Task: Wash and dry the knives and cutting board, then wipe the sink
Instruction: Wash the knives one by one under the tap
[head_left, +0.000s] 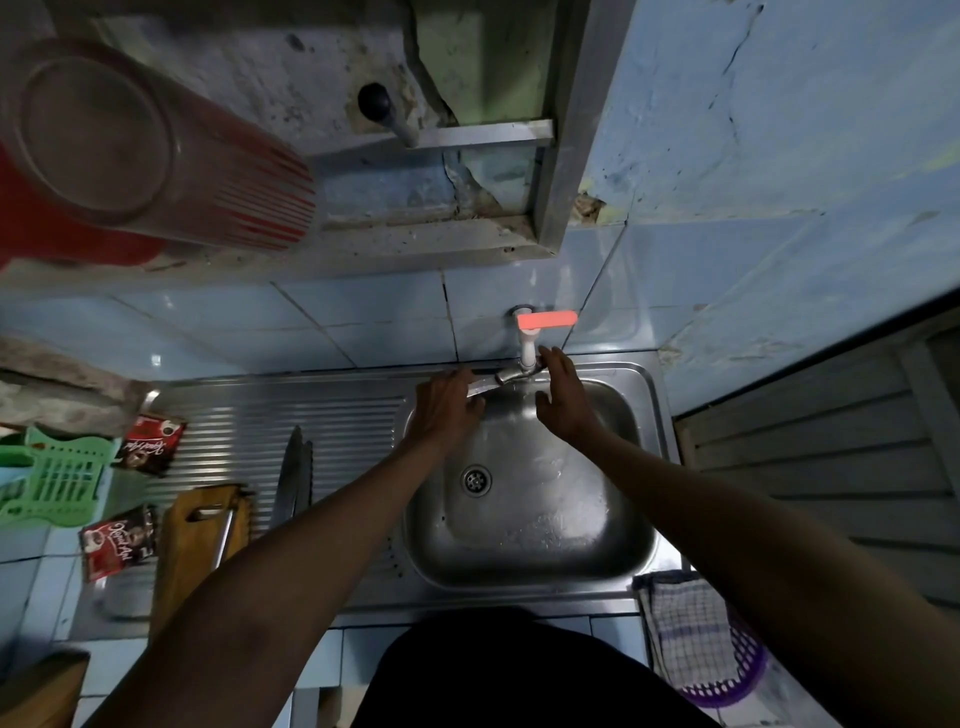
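The left hand grips a knife by its handle, fingers curled round it, the blade held under the tap at the back of the sink. The right hand is beside the tap with fingers straight and holding nothing. A wet steel blade is probably stiff, light and slippery, so the handle looks the safe hold, wiping from the spine; two more knives and the rigid wooden cutting board lie left of the sink.
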